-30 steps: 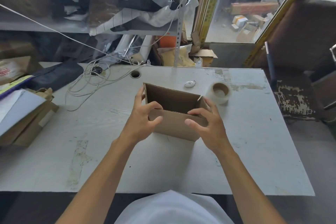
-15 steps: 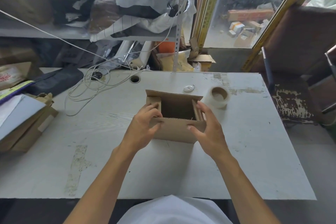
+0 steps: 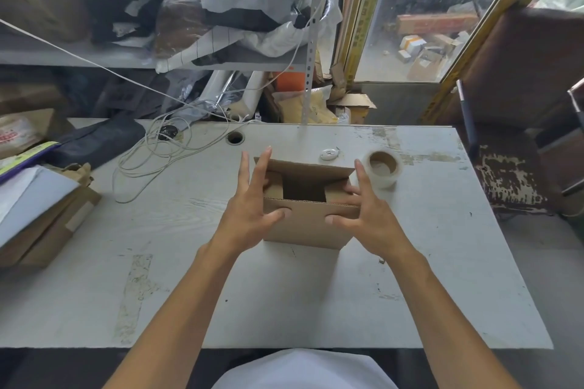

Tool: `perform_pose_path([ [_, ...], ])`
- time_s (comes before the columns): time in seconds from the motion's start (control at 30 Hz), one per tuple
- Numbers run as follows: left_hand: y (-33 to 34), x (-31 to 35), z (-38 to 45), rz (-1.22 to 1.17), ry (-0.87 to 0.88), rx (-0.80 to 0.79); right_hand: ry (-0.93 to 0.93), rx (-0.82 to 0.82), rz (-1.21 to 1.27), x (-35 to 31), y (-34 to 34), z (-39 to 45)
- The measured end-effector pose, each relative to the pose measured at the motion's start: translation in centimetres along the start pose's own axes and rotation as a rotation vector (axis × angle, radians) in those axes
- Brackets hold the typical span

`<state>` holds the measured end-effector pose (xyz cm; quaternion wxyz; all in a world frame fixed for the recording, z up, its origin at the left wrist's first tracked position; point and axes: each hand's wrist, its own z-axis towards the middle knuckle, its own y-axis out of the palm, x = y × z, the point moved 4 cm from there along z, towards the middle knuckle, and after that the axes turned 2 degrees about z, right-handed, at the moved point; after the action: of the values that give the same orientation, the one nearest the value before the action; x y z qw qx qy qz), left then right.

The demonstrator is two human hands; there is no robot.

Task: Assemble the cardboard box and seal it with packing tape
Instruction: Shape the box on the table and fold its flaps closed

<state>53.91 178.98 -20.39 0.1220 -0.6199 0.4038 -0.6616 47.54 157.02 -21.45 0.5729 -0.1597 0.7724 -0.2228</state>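
Head view, cardboard box [image 3: 303, 224] open, both hands flanking

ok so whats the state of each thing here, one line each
brown cardboard box: upright on the table, top open, two side flaps folded inward, far flap raised
roll of clear packing tape: lying flat beside the box, untouched
left hand: fingers straight, pressing the box's left side
right hand: fingers spread, pressing the box's right side
white cable: loosely coiled on the grey table
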Motion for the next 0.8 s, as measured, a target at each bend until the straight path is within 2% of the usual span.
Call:
perform_pose_path([
  [0.1, 0.6, 0.5, 0.3, 0.005, -0.002, -0.011, 0.013, 0.001, -0.014, 0.2, 0.3, 0.6],
  [0.27, 0.0, 0.2, 0.8, -0.053, -0.011, 0.058, 0.002, 0.026, 0.015, 0.2, -0.2, 0.9],
  [0.57, 1.3, -2.3, 1.2, 0.000, -0.013, 0.148, -0.042, 0.218, -0.009, 1.7, -0.1, 1.8],
  [0.8, 2.5, -3.2, 1.4, -0.097, -0.019, 0.129, -0.061, 0.130, 0.223, 3.1, 0.5, 2.8],
])
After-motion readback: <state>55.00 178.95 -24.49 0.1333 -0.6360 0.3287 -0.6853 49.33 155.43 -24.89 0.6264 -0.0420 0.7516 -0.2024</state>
